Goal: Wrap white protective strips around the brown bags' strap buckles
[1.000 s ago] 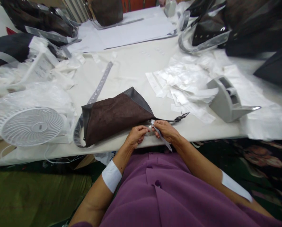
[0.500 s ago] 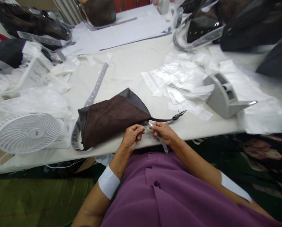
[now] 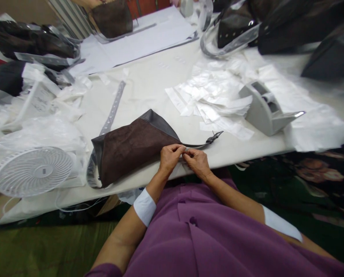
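Note:
A dark brown suede bag [image 3: 134, 148] with black leather corners lies on its side near the table's front edge. Its thin black strap [image 3: 196, 146] runs out to the right and ends in a buckle [image 3: 214, 137]. At the strap's base, my left hand [image 3: 170, 157] is closed in a pinch, its fingertips meeting those of my right hand [image 3: 197, 162]. Also pinched, the right hand holds a clear plastic strip, mostly hidden now under the fingers. What the left fingertips grip is too small to make out. A plastic-wrapped, studded strap [image 3: 113, 107] extends behind the bag.
A white fan [image 3: 35, 171] stands at the left beside crumpled plastic. Right of the bag are a pile of white paper strips [image 3: 212, 100] and a grey tape dispenser [image 3: 266, 109]. More dark bags [image 3: 238, 27] and white sheets [image 3: 131, 42] lie at the back.
My left hand has moved right and slightly up, and its fingertips now meet the right hand's at the strap's base. The plastic strip shows less. The whole view has shifted a little.

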The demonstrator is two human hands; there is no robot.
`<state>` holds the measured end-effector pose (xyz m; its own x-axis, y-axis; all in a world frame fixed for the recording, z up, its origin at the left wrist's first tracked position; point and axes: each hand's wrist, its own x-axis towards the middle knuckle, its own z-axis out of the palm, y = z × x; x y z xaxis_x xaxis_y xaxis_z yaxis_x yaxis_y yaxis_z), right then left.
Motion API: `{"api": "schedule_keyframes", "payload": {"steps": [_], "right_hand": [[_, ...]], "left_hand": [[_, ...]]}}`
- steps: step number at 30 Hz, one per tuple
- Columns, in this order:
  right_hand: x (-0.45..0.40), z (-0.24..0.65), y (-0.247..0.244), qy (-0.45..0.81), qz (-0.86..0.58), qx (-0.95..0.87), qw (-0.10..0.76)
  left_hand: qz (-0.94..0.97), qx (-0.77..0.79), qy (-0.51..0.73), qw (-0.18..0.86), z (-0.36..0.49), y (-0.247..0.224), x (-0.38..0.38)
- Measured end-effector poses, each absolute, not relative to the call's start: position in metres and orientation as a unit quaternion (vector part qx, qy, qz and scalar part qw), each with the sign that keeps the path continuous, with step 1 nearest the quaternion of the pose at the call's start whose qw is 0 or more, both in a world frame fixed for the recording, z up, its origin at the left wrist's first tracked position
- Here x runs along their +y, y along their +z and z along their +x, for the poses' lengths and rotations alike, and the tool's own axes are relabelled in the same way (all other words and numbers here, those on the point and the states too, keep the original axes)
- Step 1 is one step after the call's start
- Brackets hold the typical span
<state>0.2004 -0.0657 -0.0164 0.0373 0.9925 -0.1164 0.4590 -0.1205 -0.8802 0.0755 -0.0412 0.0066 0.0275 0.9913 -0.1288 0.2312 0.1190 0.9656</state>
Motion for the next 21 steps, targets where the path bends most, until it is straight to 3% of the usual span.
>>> {"api": "schedule_keyframes", "payload": {"steps": [9,15,21], "right_hand": [[-0.070,0.198,-0.018,0.345,-0.635,-0.615,0.315],[-0.068,0.200,-0.018,0.477,-0.624,-0.523,0.329],[-0.062,0.194,-0.007,0.669,-0.563,-0.339,0.346]], "left_hand": [[0.758,0.541,0.159,0.327,0.061,0.018,-0.040],[0.609,0.582,0.352,0.408,0.044,0.018,-0.064],[0.296,0.611,0.418,0.604,0.043,-0.008,-0.089]]}}
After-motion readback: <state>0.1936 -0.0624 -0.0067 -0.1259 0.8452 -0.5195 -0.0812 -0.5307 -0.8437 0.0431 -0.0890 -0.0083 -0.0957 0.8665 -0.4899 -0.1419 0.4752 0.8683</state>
